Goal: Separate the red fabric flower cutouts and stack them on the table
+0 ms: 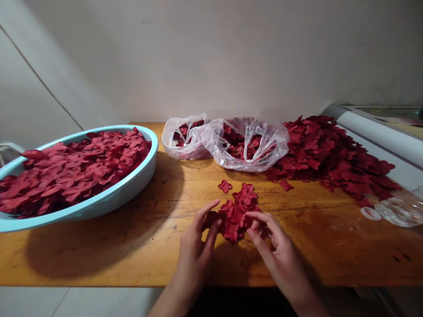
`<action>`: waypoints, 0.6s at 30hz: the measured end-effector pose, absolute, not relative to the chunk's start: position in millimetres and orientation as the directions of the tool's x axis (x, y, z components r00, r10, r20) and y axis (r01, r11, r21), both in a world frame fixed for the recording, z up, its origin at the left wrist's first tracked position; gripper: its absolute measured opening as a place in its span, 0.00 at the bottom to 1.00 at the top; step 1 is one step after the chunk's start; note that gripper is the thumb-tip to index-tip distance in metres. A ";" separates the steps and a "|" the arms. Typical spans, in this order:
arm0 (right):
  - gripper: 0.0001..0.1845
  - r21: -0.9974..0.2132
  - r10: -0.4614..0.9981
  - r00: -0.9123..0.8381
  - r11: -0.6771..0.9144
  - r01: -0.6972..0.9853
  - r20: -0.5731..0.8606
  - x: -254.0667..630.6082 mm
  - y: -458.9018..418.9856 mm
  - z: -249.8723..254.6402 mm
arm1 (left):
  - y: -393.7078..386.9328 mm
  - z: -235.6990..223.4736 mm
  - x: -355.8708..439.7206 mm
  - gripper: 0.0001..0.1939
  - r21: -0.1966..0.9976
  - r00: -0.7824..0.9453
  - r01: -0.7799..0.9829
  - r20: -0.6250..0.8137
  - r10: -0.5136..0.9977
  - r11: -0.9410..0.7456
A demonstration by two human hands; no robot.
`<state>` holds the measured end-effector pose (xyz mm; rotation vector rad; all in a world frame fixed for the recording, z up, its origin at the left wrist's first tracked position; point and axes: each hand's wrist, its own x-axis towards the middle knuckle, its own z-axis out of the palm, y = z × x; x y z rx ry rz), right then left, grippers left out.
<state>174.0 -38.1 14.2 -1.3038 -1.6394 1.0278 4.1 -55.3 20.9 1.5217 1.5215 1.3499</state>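
Observation:
A small cluster of red four-lobed fabric flower pieces [235,220] lies on the wooden table in front of me, between my two hands. My left hand [201,235] is at its left side, thumb and forefinger apart, with dark red showing in the gap. At the right edge, my right hand [272,237] has its fingertips bent inward against the cluster, thumb close to a fingertip on red pieces. Exactly which pieces they grip is partly hidden. One loose red flower piece [225,186] lies flat just behind the cluster.
On the left stands a light blue basin [153,152] heaped with red pieces. Two clear plastic bags [190,152] with red pieces sit at the back. A large red pile [317,149] spreads at right, near a white ring [370,214] and crumpled clear plastic [401,211].

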 end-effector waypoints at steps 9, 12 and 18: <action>0.13 -0.965 0.957 -0.284 0.132 0.225 0.065 162.8 -50.5 22.7 | -58.2 23.1 17.6 0.14 0.969 -0.134 0.248 0.051 0.990 -0.017; 0.11 -0.977 0.955 -0.294 0.095 0.189 0.036 160.0 -47.9 22.5 | -59.0 24.8 18.1 0.16 0.973 -0.092 0.226 0.057 0.994 -0.035; 0.14 -0.999 0.948 -0.317 -0.034 0.009 -0.035 160.1 -40.3 21.5 | -56.1 25.1 17.2 0.13 0.996 0.011 -0.087 0.022 1.000 -0.021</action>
